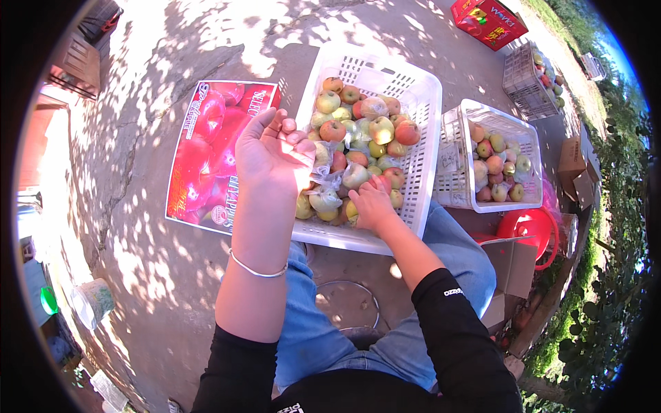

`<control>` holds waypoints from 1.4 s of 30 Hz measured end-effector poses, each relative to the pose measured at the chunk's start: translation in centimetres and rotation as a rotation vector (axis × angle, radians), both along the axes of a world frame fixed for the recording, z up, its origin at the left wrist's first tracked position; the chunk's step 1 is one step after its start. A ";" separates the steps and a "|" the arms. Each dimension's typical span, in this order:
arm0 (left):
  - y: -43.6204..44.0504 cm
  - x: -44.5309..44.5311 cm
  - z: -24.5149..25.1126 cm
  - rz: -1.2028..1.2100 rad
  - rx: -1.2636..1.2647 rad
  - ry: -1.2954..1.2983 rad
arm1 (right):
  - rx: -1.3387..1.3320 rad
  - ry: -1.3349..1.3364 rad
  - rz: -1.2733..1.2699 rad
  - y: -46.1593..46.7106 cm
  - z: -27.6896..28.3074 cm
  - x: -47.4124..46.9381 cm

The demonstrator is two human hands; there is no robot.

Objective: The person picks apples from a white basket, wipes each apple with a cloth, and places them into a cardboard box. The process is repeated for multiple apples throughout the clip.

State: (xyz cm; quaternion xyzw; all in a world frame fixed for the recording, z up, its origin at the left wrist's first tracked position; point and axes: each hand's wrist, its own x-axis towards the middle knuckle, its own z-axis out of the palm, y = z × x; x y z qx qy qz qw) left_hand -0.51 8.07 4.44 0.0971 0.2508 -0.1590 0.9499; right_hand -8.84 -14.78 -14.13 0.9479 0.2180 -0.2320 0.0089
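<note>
A white plastic crate (433, 129) of red, green and yellow apples (382, 130) stands before my knees, some of the fruit wrapped in clear plastic film. My left hand (276, 149) is raised palm up at the crate's left side, fingers loosely curled, with nothing visible in it. Inside the near right part of the crate, my right hand (373, 205) has its fingers against a red apple (381, 182). The fingers' undersides are hidden, so a grip cannot be made out. Left of the crate, a printed apple-carton sheet (199, 160) lies flat on the ground, partly behind my left hand.
To the right stands a second white crate (537, 175) of apples, with a red bucket (521, 229) and an open cardboard box (519, 268) nearer me. Farther off are a grey crate (526, 88) of apples and a red carton (488, 23). A pale bucket (93, 302) stands far left.
</note>
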 end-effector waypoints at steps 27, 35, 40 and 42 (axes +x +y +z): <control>-8.4 -4.0 3.0 -0.647 0.447 -0.118 | 1.774 -0.115 -0.585 -1.4 15.6 -1.6; -9.6 -4.3 4.8 -0.474 0.626 -0.289 | 1.770 -0.069 -0.498 -0.2 18.5 -1.5; -11.0 -3.6 5.2 -0.458 0.559 -0.238 | 1.400 -0.567 -0.464 -0.3 17.8 0.0; -10.0 -3.0 2.4 -0.390 0.615 -0.404 | 1.684 -0.289 -0.646 1.4 17.4 0.1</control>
